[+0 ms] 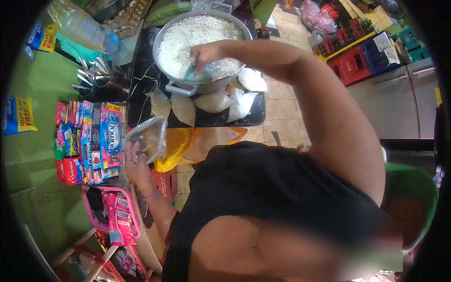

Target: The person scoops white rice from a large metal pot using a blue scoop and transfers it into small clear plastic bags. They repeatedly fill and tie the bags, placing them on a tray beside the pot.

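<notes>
A large metal pot (162, 77) full of white cooked rice (183, 40) stands on the black marbled table (141, 70). Over its near side, my right hand (206, 54) is closed on a see-through teal plastic piece (199, 73), pressed into the rice; its exact kind is unclear. To the left and nearer, my left hand (135, 162) grips a clear plastic bag (152, 138) with its mouth spread. Several filled plastic bags of rice (183, 109) lie along the table's near edge, beside the pot's handle.
Left of the table are a dark holder of cutlery (105, 82) and stacked sachet packs (96, 136). A pink basket (136, 211) sits nearer. Below the table edge is a yellow sack (176, 150). Drink crates (350, 61) and a grey fridge (399, 103) stand at the right.
</notes>
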The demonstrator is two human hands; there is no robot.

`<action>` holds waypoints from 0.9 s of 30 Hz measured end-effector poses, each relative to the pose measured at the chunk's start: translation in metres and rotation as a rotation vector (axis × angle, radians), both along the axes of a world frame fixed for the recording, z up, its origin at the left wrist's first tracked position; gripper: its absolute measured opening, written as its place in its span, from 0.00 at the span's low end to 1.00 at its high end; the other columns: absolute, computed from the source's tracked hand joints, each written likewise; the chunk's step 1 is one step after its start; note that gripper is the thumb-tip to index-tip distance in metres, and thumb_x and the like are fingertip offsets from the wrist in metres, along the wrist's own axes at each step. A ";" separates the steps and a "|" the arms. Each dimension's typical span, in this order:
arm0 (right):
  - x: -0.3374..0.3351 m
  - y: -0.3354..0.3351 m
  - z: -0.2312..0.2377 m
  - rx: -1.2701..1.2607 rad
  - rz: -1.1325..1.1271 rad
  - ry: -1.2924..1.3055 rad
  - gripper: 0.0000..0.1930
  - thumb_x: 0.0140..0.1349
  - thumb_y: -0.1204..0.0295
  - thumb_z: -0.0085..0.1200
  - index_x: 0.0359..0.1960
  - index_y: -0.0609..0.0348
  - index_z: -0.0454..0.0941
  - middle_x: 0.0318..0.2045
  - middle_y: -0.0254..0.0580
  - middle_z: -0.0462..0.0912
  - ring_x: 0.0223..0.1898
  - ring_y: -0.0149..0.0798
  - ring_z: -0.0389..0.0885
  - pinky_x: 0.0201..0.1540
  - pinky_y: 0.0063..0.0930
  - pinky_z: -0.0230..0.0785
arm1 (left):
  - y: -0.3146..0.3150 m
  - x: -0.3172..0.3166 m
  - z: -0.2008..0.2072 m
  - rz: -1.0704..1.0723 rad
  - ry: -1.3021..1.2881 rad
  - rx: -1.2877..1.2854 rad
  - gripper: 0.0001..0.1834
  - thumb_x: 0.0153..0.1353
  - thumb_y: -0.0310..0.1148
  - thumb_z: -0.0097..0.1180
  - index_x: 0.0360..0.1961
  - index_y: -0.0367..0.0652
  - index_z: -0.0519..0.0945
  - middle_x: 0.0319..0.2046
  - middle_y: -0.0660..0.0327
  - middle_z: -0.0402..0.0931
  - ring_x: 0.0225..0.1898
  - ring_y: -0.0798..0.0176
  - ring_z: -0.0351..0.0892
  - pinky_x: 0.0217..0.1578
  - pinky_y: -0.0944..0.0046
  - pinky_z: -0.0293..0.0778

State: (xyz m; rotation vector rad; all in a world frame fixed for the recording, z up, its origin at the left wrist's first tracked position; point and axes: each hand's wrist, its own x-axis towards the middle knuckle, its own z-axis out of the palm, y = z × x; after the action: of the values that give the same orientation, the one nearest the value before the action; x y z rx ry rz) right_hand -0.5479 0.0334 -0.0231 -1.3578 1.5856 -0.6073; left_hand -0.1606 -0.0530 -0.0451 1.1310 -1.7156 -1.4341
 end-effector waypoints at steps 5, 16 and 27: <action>-0.025 0.012 0.007 0.034 -0.053 -0.044 0.13 0.39 0.69 0.60 0.27 0.63 0.76 0.21 0.38 0.75 0.27 0.33 0.70 0.32 0.28 0.60 | -0.001 -0.007 0.010 -0.046 -0.064 -0.088 0.32 0.45 0.15 0.42 0.57 0.29 0.62 0.49 0.48 0.70 0.50 0.60 0.70 0.48 0.67 0.67; -0.099 0.004 0.021 -0.240 -0.373 0.457 0.15 0.44 0.61 0.59 0.28 0.60 0.77 0.25 0.39 0.77 0.27 0.38 0.75 0.31 0.32 0.66 | 0.010 -0.015 0.006 0.142 -0.049 0.020 0.24 0.55 0.19 0.44 0.55 0.30 0.65 0.50 0.50 0.70 0.50 0.61 0.71 0.49 0.68 0.66; -0.097 -0.003 0.006 -0.354 -0.217 0.722 0.20 0.41 0.57 0.59 0.31 0.60 0.78 0.26 0.50 0.79 0.29 0.50 0.77 0.34 0.38 0.67 | -0.005 -0.005 -0.010 0.141 -0.442 -0.440 0.23 0.50 0.25 0.52 0.51 0.34 0.71 0.47 0.45 0.72 0.49 0.51 0.73 0.50 0.61 0.66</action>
State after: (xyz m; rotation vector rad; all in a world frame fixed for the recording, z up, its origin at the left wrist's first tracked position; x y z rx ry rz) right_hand -0.6446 0.0305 -0.0169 -1.8093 2.3043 -0.5764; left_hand -0.1655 -0.0584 -0.0548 1.3431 -2.0671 -0.6969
